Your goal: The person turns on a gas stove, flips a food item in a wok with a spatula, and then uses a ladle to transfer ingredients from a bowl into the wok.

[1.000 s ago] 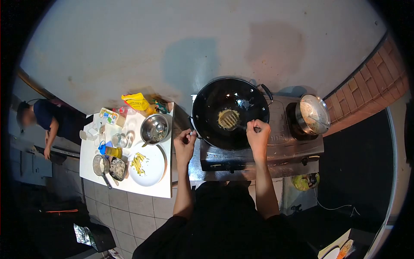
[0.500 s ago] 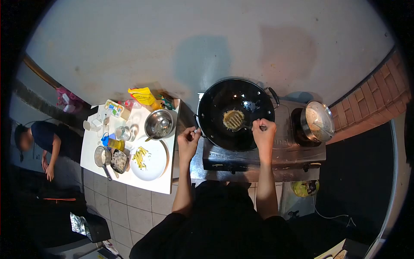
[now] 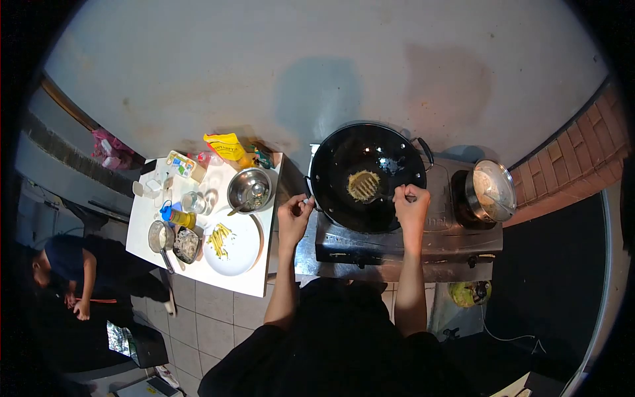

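A black wok (image 3: 383, 155) sits on a gas stove (image 3: 410, 235) in front of me. My left hand (image 3: 294, 215) grips the wok handle (image 3: 308, 196) at its left rim. Over the wok's near right edge, my right hand (image 3: 411, 204) is closed on the handle of a slotted spatula (image 3: 365, 186). The spatula's blade lies in the middle of the wok with yellow-brown food on it.
A lidded steel pot (image 3: 491, 190) stands on the right burner. Left of the stove, a white table (image 3: 228, 281) carries a steel bowl (image 3: 249, 190), a white plate with yellow strips (image 3: 231, 241), an oil bottle (image 3: 175, 216) and small containers. Another person (image 3: 73, 274) bends at far left.
The view has shifted a little, so wok and table sit further right. Both hands keep their grips. The person at far left has moved lower in the picture.
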